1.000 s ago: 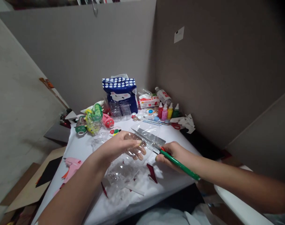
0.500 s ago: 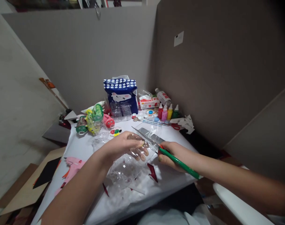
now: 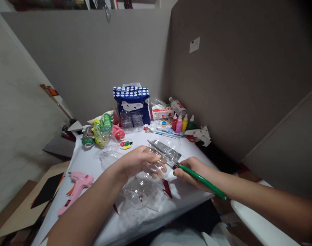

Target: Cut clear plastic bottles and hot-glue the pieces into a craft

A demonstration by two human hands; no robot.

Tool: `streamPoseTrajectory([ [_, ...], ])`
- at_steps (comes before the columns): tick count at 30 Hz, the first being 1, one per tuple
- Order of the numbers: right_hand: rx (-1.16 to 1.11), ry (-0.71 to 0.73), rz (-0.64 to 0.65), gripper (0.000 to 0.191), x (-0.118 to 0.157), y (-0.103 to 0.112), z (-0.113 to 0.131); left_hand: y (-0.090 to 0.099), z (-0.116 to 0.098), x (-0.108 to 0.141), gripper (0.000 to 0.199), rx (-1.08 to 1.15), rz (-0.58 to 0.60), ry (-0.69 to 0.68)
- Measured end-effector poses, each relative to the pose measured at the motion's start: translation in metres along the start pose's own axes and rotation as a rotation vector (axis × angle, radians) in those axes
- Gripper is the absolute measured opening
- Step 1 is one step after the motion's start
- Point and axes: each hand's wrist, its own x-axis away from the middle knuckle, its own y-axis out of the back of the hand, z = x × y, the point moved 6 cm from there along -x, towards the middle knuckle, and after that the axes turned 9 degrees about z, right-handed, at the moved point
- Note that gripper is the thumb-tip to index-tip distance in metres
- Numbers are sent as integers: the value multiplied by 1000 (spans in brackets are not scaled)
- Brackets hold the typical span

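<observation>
The left hand [image 3: 145,162] is pinching a clear plastic piece [image 3: 155,166] between thumb and fingers, and the right hand [image 3: 190,169] is gripping the green-handled scissors [image 3: 202,180]. The plastic is showing thin, curved and glossy, and is sitting above the near half of the white worktop [image 3: 194,155]. The scissors' blades are pointing leftward over it; whether they are cutting cannot be told. Both forearms are angling inward, the left palm turning toward the right hand, its fingers curling.
</observation>
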Motion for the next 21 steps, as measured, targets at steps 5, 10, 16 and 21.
streamPoseTrajectory([
  [5, -55, 23, 5, 47, 3, -2, -4, -4, 7, -5, 41, 86, 41, 27],
  [10, -96, 0, 25, 53, 11, -2, -3, -4, 13, -12, 37, 158, 102, 47],
  [16, -197, -30, 92, 66, 15, -9, -15, -4, 20, -19, 33, 234, 181, 73],
  [21, -260, 27, 73, 64, 17, -8, -11, -4, 25, -23, 35, 265, 199, 113],
])
